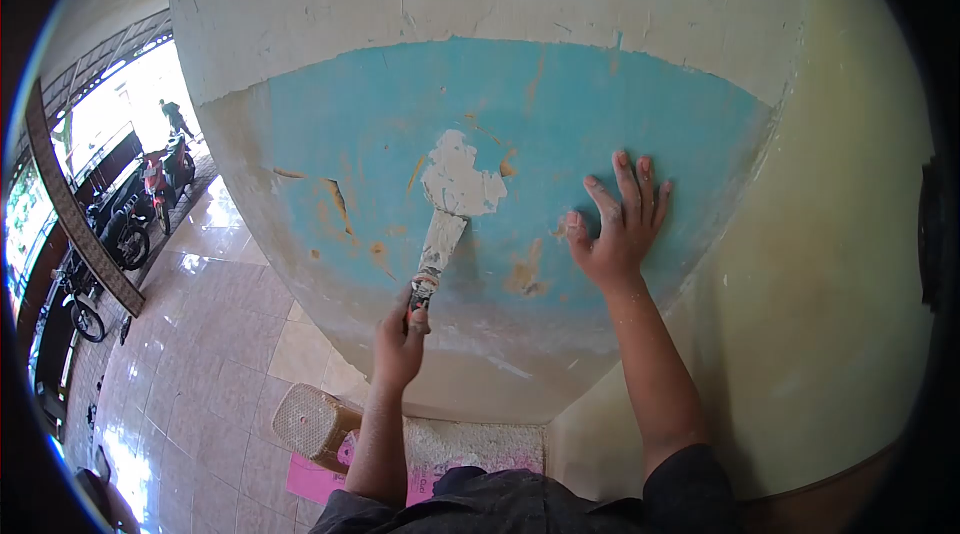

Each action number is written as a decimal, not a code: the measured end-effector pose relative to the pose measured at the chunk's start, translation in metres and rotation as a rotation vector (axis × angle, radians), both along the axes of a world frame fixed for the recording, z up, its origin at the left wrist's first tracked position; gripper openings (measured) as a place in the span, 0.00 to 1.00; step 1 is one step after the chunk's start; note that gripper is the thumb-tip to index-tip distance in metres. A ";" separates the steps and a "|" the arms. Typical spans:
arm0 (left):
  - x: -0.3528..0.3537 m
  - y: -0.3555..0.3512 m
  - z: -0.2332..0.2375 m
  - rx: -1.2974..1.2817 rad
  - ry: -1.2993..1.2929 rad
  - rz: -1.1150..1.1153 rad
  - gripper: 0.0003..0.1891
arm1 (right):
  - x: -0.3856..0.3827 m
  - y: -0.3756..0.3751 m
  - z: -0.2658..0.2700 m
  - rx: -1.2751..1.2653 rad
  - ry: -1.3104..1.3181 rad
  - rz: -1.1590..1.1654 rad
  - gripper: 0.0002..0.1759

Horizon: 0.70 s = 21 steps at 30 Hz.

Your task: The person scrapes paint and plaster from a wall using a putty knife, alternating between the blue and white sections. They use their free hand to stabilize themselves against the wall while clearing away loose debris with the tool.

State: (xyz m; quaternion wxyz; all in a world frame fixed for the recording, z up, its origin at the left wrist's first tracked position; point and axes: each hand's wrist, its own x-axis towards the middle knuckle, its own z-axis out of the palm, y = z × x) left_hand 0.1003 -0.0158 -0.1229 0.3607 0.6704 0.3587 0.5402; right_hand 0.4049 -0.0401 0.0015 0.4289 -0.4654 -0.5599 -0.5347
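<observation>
My left hand (402, 342) is closed round the handle of a putty knife (440, 242), its blade coated in white filler and pointing up. The blade's tip meets the lower edge of a patch of white filler (462, 174) on the turquoise part of the wall (560, 94). To the right, my right hand (622, 224) lies against the same turquoise surface with fingers spread and nothing held. Whitish smears mark its fingers. Brownish scrapes and chips surround the filler patch.
A woven-top plastic stool (312, 422) stands below left on the tiled floor (190, 334), near a pink sheet (318, 479). Motorcycles (130, 234) are parked outside at the left, with a person (174, 118) beyond. A yellowish wall (830, 264) adjoins at the right.
</observation>
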 end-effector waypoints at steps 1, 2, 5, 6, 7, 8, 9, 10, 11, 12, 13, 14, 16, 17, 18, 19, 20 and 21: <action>-0.007 0.005 0.000 0.010 0.001 -0.050 0.24 | -0.001 0.001 0.001 0.017 0.019 0.012 0.19; -0.011 0.004 0.006 -0.009 -0.018 -0.060 0.24 | -0.001 0.001 0.001 0.018 0.017 0.015 0.19; -0.005 -0.003 0.008 0.005 0.002 -0.008 0.25 | -0.001 -0.001 0.001 0.003 0.019 0.006 0.19; 0.002 -0.005 0.002 -0.047 -0.040 0.002 0.25 | -0.001 -0.001 0.000 0.002 0.019 0.002 0.19; 0.007 -0.006 -0.005 -0.044 -0.040 0.002 0.25 | 0.000 0.000 0.000 0.003 0.016 -0.001 0.19; 0.012 -0.006 -0.010 -0.018 -0.062 0.015 0.25 | -0.001 0.001 0.001 0.008 0.013 0.000 0.19; 0.015 -0.006 -0.015 0.007 -0.083 0.028 0.24 | -0.001 0.001 0.000 0.007 0.014 0.000 0.19; 0.017 -0.007 -0.017 0.016 -0.094 0.037 0.24 | -0.001 0.001 0.000 0.006 0.014 -0.001 0.19; 0.017 -0.005 -0.019 0.017 -0.095 0.037 0.24 | 0.000 0.000 0.000 0.007 0.012 -0.001 0.19; 0.017 -0.004 -0.020 0.002 -0.123 0.024 0.24 | 0.000 0.000 0.000 0.008 0.010 -0.007 0.19; 0.016 -0.003 -0.020 -0.013 -0.149 0.012 0.24 | -0.001 0.000 0.000 0.009 0.008 -0.012 0.19; 0.013 -0.001 -0.015 -0.014 -0.150 0.017 0.24 | -0.002 0.000 -0.001 0.009 0.007 -0.007 0.19; 0.005 0.010 0.005 -0.003 -0.149 -0.029 0.24 | -0.002 0.000 0.000 0.006 0.011 -0.012 0.19; 0.002 0.013 0.016 0.001 -0.154 -0.028 0.24 | -0.002 0.000 0.000 0.010 0.007 -0.011 0.19; -0.001 0.014 0.029 0.020 -0.103 -0.020 0.24 | -0.002 0.000 0.000 0.011 0.006 -0.011 0.19; -0.004 0.015 0.037 0.040 -0.049 -0.013 0.25 | -0.002 0.000 0.000 0.012 0.007 -0.012 0.19; -0.005 0.017 0.038 0.037 -0.051 -0.020 0.25 | -0.003 0.000 0.000 0.017 0.004 -0.013 0.19; -0.003 0.018 0.035 0.042 -0.055 -0.021 0.25 | -0.003 0.000 0.000 0.017 0.006 -0.011 0.19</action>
